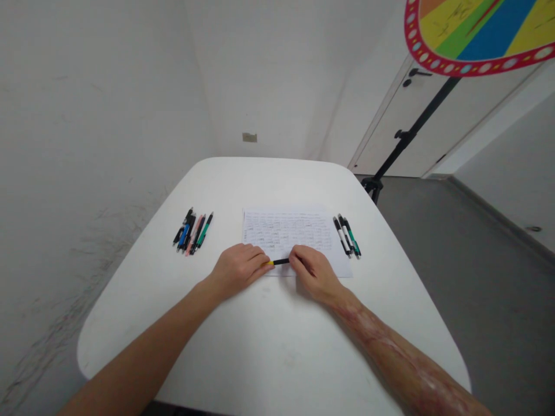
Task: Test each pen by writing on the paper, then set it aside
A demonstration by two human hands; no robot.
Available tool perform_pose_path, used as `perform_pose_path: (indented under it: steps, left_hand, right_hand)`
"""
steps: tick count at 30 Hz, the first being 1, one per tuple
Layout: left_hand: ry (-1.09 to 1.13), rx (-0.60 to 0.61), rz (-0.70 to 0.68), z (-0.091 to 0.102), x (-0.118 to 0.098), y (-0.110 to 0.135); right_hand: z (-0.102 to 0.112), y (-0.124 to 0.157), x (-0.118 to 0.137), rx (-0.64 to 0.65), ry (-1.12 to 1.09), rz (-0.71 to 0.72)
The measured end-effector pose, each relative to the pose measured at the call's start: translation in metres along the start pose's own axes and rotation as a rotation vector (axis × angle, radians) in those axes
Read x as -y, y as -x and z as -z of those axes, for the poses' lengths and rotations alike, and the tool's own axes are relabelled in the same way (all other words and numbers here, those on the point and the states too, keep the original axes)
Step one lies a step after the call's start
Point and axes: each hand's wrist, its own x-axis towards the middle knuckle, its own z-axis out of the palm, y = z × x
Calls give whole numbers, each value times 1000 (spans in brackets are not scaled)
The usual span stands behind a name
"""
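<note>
A black pen with a yellow band [278,262] lies level between my two hands, just above the near edge of a sheet of paper [289,231] covered in rows of writing. My left hand [240,268] is closed on the pen's left end, fingers curled. My right hand [313,271] is closed on its right end. Both hands rest on the white table [269,341].
Several pens [193,232] in mixed colours lie in a bunch left of the paper. Three pens [346,236] lie right of it. A colourful wheel [479,34] on a black stand [405,138] stands past the table's right corner, with a door behind.
</note>
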Motion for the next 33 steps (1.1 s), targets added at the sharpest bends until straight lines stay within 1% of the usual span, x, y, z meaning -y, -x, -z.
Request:
perform_pose_path:
  steps: [4,8,12,17,21,24,27,29,31,33]
  left_hand:
    - [-4,12,-4,0,1,1]
    - [17,16,-6,1,1,2]
    - [16,1,0,1,0,1]
    - [11,-8,-27,2,0,2]
    - [4,-6,-15,2,-1,-1]
    - [23,-18,10,2,-2,-1]
    - [31,-14,63,0,2,2]
    - [28,-24,85,-2,7,5]
    - [18,-44,97,-4,11,9]
    - [5,-56,102,-4,12,10]
  right_hand:
    - [1,0,1,23,-20,30]
    - [0,1,-1,56,-15,-6]
    - [3,2,1,57,-78,0]
    - [4,2,2,115,-128,-20]
    - [2,1,-2,114,-159,-41]
    - [0,1,-5,43,-189,-55]
    - [0,1,-13,-124,-221,-132]
    - [2,0,-18,-231,-198,-164]
    - [4,-2,-20,-289,-92,-117]
    - [6,-3,-17,-281,65,-18]
